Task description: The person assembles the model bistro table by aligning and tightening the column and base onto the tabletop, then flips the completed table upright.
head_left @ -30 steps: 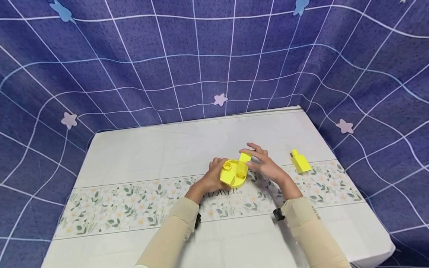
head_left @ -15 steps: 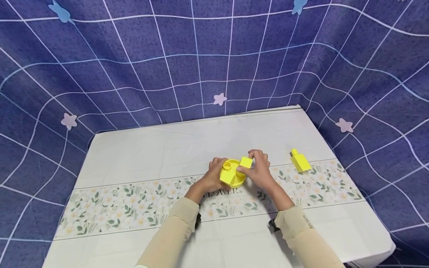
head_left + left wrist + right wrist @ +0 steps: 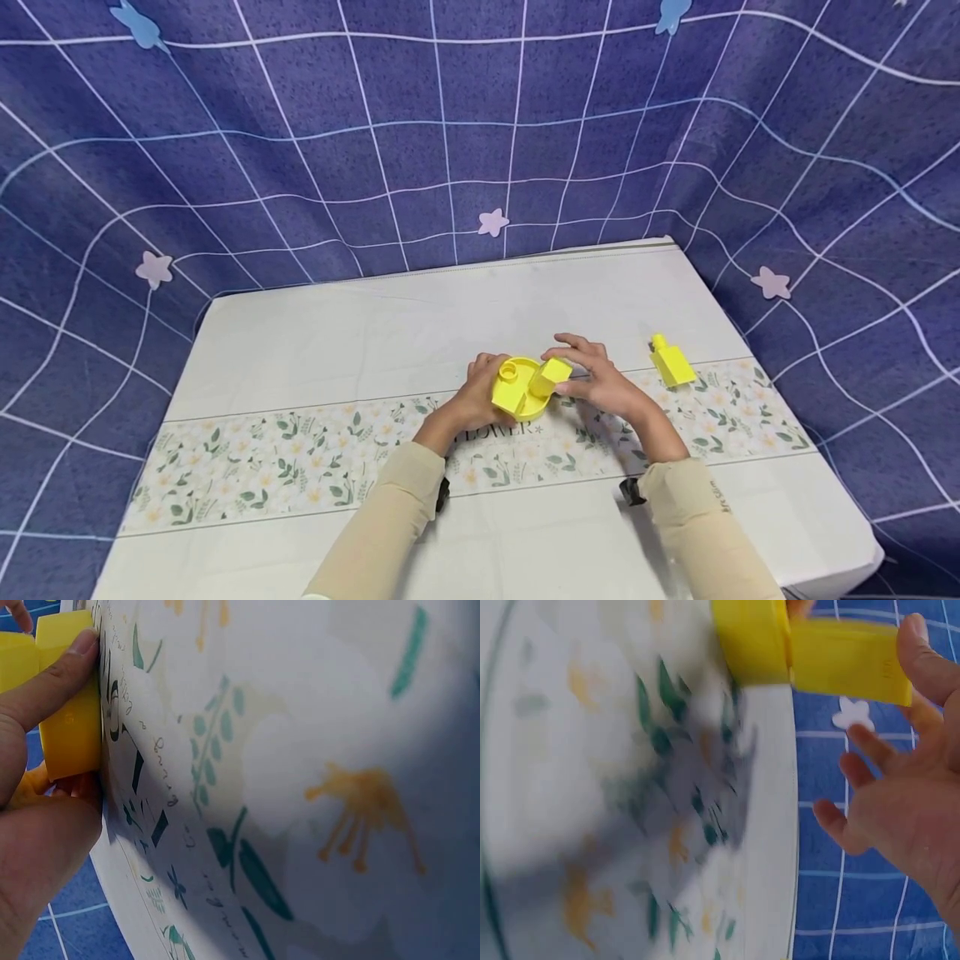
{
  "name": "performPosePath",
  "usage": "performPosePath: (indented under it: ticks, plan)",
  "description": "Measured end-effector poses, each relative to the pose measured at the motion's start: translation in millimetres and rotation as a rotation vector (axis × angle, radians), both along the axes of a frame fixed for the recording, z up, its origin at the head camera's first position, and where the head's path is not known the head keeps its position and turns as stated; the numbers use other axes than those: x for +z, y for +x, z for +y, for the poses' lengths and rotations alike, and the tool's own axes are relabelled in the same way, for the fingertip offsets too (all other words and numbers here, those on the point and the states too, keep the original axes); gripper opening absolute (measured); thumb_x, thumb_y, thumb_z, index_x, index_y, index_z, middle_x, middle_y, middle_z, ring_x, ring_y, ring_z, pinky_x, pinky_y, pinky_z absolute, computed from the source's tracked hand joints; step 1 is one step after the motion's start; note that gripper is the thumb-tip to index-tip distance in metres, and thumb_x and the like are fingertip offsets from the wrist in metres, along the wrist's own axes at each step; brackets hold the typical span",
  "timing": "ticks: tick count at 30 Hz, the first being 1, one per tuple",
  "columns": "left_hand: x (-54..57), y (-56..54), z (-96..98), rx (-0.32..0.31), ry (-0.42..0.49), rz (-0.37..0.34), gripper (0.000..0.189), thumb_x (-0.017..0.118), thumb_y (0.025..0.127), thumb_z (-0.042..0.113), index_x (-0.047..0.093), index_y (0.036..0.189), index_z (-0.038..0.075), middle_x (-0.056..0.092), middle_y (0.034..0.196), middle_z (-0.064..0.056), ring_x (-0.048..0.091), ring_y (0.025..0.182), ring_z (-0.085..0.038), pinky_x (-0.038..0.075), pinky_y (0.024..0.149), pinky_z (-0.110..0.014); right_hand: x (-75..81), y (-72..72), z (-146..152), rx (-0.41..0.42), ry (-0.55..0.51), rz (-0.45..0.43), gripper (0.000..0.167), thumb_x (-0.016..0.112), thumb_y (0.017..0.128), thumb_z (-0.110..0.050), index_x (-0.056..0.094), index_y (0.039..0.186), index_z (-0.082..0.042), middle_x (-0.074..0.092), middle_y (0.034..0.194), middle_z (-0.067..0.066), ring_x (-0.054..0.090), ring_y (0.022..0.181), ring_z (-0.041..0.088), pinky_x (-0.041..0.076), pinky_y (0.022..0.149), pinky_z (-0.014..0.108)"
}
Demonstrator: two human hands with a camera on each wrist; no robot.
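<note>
A round yellow base with a raised rim rests on the table, gripped at its left side by my left hand. In the left wrist view the thumb lies along the wall of the base. A wedge-shaped part with a short round socket occupies its left half. On the right half stands a yellow square-sided block, leaning rightward. My right hand pinches this block's upper end between thumb and forefinger. The right wrist view shows the other fingers spread away from the block.
To the right lies a loose yellow block with a round peg. A white cloth with a floral band covers the table. Blue grid-patterned curtains hang behind and at both sides.
The right hand closed in over the block, then drew back a little to the right. The block has turned and its top now points more rightward. The left hand stayed put.
</note>
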State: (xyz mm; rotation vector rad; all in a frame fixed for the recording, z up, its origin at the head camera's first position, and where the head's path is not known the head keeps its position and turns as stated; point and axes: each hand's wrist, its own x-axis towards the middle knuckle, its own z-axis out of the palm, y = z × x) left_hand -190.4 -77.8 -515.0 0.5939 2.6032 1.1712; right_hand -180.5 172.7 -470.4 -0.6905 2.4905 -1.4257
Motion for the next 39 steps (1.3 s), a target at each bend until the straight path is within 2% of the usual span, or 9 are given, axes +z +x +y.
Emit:
performPosePath:
  ticks: [5, 8, 14, 19, 23, 28, 33, 36, 39]
  plan:
    - [0.1, 0.2, 0.1, 0.014, -0.022, 0.000, 0.100, 0.094, 0.056, 0.016, 0.042, 0.140, 0.020, 0.037, 0.130, -0.005, 0.031, 0.119, -0.021, 0.030, 0.104, -0.043, -7.7, 4.4, -20, -0.149, -0.007, 0.015, 0.034, 0.078, 0.081, -0.020, 0.056, 0.107, -0.015, 0.036, 0.146, 0.015, 0.021, 0.130, 0.036, 0.019, 0.101, 0.064]
    - [0.7, 0.8, 0.5, 0.011, -0.024, -0.001, 0.101, 0.094, 0.056, 0.016, 0.041, 0.141, 0.019, 0.037, 0.131, -0.005, 0.031, 0.119, -0.021, 0.030, 0.104, -0.043, -12.3, 6.6, -26, -0.173, 0.023, 0.024, 0.038, 0.078, 0.081, -0.024, 0.053, 0.108, -0.015, 0.037, 0.145, 0.012, 0.022, 0.128, 0.034, 0.015, 0.100, 0.061]
    - [2.7, 1.3, -0.1, 0.007, -0.008, 0.011, 0.100, 0.094, 0.056, 0.015, 0.042, 0.141, 0.018, 0.038, 0.131, -0.007, 0.032, 0.119, -0.024, 0.031, 0.103, -0.046, -5.0, 2.8, -13, 0.009, 0.005, 0.007, 0.056, 0.067, 0.089, -0.021, 0.047, 0.142, -0.022, 0.019, 0.157, 0.008, 0.011, 0.137, 0.033, 0.010, 0.102, 0.068]
    - [3.3, 0.9, 0.1, 0.005, -0.013, 0.016, 0.099, 0.094, 0.056, 0.015, 0.042, 0.140, 0.018, 0.039, 0.132, -0.008, 0.032, 0.119, -0.024, 0.031, 0.103, -0.046, 3.7, -4.5, -2, 0.153, -0.004, -0.051, 0.051, 0.061, 0.092, -0.016, 0.050, 0.142, -0.020, 0.015, 0.160, 0.005, 0.009, 0.140, 0.034, 0.017, 0.103, 0.070]
    - [2.6, 1.1, 0.3, 0.000, -0.019, 0.015, 0.099, 0.094, 0.056, 0.015, 0.042, 0.141, 0.017, 0.039, 0.132, -0.009, 0.032, 0.119, -0.025, 0.032, 0.103, -0.046, 6.5, -6.2, -2, 0.192, 0.014, -0.094, 0.048, 0.060, 0.094, -0.018, 0.051, 0.140, -0.018, 0.017, 0.159, 0.006, 0.010, 0.140, 0.034, 0.021, 0.104, 0.067]
    - [2.1, 0.6, -0.5, -0.008, -0.002, 0.022, 0.098, 0.094, 0.055, 0.014, 0.043, 0.139, 0.016, 0.039, 0.132, -0.009, 0.032, 0.119, -0.025, 0.031, 0.102, -0.047, 3.3, -6.8, -11, 0.132, -0.010, -0.112, 0.039, 0.062, 0.092, -0.018, 0.054, 0.130, -0.019, 0.023, 0.156, 0.008, 0.008, 0.140, 0.034, 0.017, 0.103, 0.069]
    - [2.2, 0.5, -0.3, -0.003, 0.003, 0.008, 0.099, 0.094, 0.055, 0.012, 0.043, 0.140, 0.017, 0.038, 0.132, -0.008, 0.031, 0.120, -0.023, 0.031, 0.103, -0.045, -5.5, -7.8, -26, -0.030, -0.006, -0.042, 0.030, 0.069, 0.089, -0.022, 0.049, 0.111, -0.018, 0.038, 0.140, 0.007, 0.018, 0.130, 0.032, 0.006, 0.103, 0.069]
    - [1.3, 0.7, 0.0, 0.000, 0.003, 0.007, 0.100, 0.094, 0.055, 0.012, 0.042, 0.141, 0.016, 0.038, 0.131, -0.008, 0.031, 0.118, -0.023, 0.032, 0.103, -0.044, -9.9, -8.0, -36, -0.141, -0.010, -0.017, 0.033, 0.071, 0.087, -0.026, 0.044, 0.104, -0.016, 0.042, 0.132, 0.007, 0.023, 0.123, 0.030, 0.009, 0.104, 0.063]
    - [0.7, 1.0, 0.1, -0.002, 0.012, 0.008, 0.100, 0.094, 0.055, 0.011, 0.042, 0.140, 0.015, 0.039, 0.129, -0.008, 0.031, 0.117, -0.023, 0.032, 0.102, -0.044, -12.2, -8.2, -43, -0.186, -0.015, -0.006, 0.037, 0.072, 0.087, -0.027, 0.042, 0.103, -0.014, 0.043, 0.132, 0.010, 0.024, 0.122, 0.029, 0.011, 0.103, 0.060]
